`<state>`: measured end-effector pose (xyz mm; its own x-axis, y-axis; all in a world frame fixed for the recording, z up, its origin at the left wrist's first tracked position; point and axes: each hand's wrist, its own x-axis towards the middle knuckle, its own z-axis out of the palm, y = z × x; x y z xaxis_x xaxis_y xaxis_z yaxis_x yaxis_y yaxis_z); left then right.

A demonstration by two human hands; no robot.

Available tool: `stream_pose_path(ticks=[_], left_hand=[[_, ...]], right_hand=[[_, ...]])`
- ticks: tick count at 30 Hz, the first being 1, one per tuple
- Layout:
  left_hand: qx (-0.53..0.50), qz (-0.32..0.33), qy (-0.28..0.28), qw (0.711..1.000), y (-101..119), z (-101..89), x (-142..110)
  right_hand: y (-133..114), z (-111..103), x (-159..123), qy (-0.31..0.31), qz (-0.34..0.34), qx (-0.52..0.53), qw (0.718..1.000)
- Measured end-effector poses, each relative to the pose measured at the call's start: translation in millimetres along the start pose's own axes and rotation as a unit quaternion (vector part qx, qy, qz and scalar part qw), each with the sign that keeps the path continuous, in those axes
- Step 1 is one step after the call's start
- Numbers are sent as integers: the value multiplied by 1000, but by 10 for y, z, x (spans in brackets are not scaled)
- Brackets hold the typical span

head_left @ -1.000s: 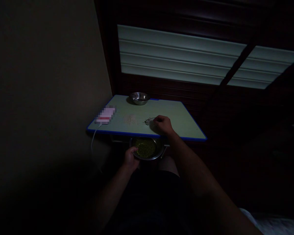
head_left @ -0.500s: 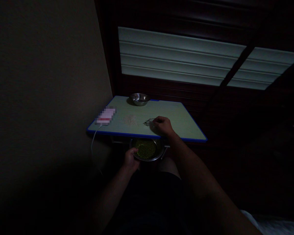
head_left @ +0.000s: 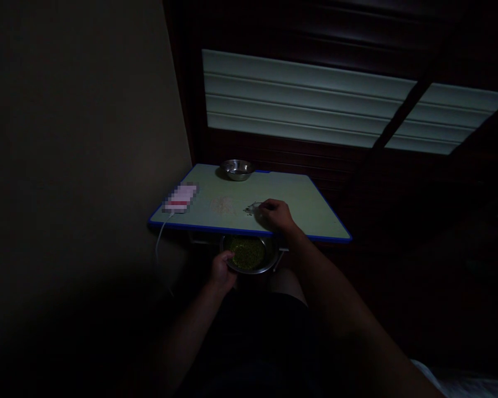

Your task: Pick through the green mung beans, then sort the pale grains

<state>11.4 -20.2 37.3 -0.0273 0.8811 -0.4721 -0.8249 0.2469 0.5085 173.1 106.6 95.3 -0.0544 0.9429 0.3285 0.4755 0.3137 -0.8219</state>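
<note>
My left hand (head_left: 223, 271) grips the rim of a metal bowl (head_left: 255, 271), its thumb over the edge. Small green grains that look like mung beans (head_left: 249, 253) fill much of that bowl, which sits below the table's near edge. Above it, my right hand (head_left: 276, 213) rests over the tabletop with fingers pinched together; whatever they hold is too small and dark to make out. Just left of those fingertips is a dark drawn mark (head_left: 251, 208) on the surface.
The small table (head_left: 315, 213) has a pale top and a blue rim. At its back stands a second metal bowl (head_left: 237, 170). A blurred-out phone (head_left: 181, 198) with a white cable (head_left: 157, 243) lies at left. A wall (head_left: 108, 110) rises on the left, a slatted door (head_left: 299, 99) behind.
Both hands stay nearly where they were, with the right fingers still pinched at the same spot. The view has shifted very slightly.
</note>
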Motion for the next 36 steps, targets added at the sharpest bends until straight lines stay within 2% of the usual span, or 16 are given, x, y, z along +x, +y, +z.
stream_pose_path(ticks=[7, 12, 15, 25, 36], left_hand=[[-1, -1, 3, 1000, 8, 12, -1], [4, -2, 2, 1000, 0, -5, 22], [7, -2, 3, 1000, -5, -2, 30], [1, -4, 3, 1000, -5, -2, 36], [-18, 3, -2, 1000, -13, -13, 44]], right_hand=[[-11, -2, -10, -17, 30, 15, 999], [-10, 4, -13, -19, 11, 18, 1000], [-7, 5, -22, -41, 7, 10, 999], [-82, -17, -102, -104, 52, 71, 991], [-166, -63, -211, -162, 24, 49, 985]])
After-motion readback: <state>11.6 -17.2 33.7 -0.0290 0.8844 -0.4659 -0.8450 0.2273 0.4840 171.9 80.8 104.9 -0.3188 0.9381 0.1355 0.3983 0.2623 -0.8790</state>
